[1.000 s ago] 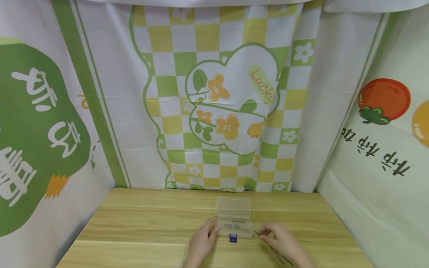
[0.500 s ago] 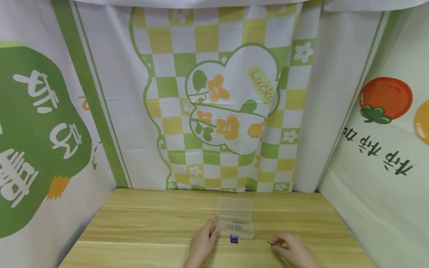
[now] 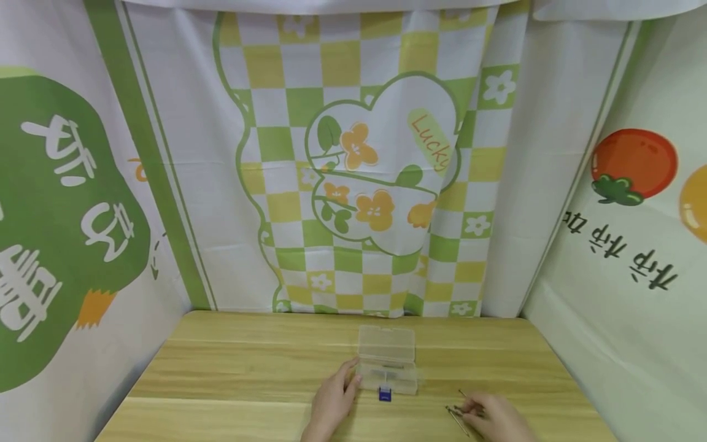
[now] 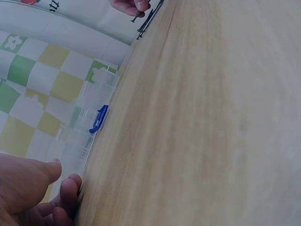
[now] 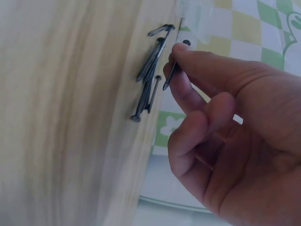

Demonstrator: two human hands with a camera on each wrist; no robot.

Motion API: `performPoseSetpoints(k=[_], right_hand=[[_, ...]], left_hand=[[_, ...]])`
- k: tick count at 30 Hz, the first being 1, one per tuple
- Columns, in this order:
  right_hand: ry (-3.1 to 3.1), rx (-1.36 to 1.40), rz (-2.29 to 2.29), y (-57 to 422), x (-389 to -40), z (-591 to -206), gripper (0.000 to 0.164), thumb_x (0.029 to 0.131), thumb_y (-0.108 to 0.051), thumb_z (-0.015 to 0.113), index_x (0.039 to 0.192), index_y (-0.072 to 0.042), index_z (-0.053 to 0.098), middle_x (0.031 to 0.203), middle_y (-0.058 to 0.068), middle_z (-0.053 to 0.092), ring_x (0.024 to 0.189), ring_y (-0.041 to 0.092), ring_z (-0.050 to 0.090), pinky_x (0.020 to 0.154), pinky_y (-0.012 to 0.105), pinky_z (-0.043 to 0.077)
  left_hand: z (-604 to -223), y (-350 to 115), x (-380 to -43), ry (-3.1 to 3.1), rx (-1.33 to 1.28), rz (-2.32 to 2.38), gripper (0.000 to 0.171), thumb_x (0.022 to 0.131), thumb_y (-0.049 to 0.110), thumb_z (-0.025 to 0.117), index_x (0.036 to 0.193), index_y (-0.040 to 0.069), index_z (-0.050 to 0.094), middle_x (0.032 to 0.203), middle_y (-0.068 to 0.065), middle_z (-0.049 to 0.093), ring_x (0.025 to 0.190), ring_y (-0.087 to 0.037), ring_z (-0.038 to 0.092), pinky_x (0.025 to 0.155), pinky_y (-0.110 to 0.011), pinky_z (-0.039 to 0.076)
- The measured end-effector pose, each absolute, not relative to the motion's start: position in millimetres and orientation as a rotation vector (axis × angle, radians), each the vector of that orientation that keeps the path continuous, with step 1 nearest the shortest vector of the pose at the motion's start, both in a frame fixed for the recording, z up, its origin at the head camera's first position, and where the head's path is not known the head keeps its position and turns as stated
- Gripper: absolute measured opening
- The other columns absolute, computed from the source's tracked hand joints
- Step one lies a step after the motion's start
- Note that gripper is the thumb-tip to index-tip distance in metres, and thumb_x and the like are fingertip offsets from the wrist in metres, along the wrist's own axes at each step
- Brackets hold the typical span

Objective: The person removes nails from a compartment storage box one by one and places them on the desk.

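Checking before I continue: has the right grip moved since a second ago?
Yes: in the head view, the right grip has shifted right, away from the plastic box.

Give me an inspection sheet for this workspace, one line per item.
Surface: wooden table, light grain.
Job's things: clear plastic box, lid open, blue latch at the front, contents unclear; loose nails piled on the table, right of the box.
Clutter: nothing seen.
Hands: left hand holds the box's left end; right hand pinches one nail off the table.
Cables: nothing seen.
Surroundings: printed cloth at the back and both sides.
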State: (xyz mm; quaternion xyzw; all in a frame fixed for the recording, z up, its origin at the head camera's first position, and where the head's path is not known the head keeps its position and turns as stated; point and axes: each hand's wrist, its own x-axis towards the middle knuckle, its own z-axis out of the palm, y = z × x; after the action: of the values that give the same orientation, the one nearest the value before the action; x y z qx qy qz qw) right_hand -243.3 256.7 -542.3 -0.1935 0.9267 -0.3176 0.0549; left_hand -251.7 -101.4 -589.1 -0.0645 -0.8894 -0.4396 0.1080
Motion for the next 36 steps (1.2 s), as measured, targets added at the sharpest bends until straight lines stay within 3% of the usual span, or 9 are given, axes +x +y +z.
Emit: performPoseSetpoints(k=[7,21,36], right_hand=[[2.818,-0.573,-0.898,261,-241,-547,0.011,0.092,-0.015,0.081,0.091,-0.016,0.071,0.08,-0.012,0.063,0.07,-0.001,0.053,0.062,0.028,0.045],[2.8,-0.422,-0.874,261,-239,-552,0.011,0.092,-0.019,0.082,0.091,-0.016,0.071,0.08,-0.011,0.064,0.074,0.008,0.06,0.068,0.039,0.052],[2.817,-0.446,-0.878,265,-241,-554,0.011,0.093,-0.02,0.082,0.091,-0.016,0.071,0.081,-0.012,0.064,0.073,0.003,0.057,0.067,0.034,0.049]], left_hand=[[-590,-101,-251,-2.635,-0.17,-1.267,0.04,0.106,0.026,0.066,0.144,0.016,0.064,0.061,0.014,0.045,0.048,-0.003,0.038,0.046,-0.024,0.031],[-591,-102,-249,-2.61,-0.189,-1.283,0.039,0.105,0.026,0.067,0.143,0.015,0.065,0.06,0.015,0.044,0.046,-0.001,0.035,0.044,-0.022,0.029],[-592,-102,-253,-2.61,-0.196,-1.265,0.038,0.105,0.026,0.067,0.142,0.016,0.066,0.061,0.015,0.043,0.047,-0.001,0.034,0.044,-0.021,0.028]])
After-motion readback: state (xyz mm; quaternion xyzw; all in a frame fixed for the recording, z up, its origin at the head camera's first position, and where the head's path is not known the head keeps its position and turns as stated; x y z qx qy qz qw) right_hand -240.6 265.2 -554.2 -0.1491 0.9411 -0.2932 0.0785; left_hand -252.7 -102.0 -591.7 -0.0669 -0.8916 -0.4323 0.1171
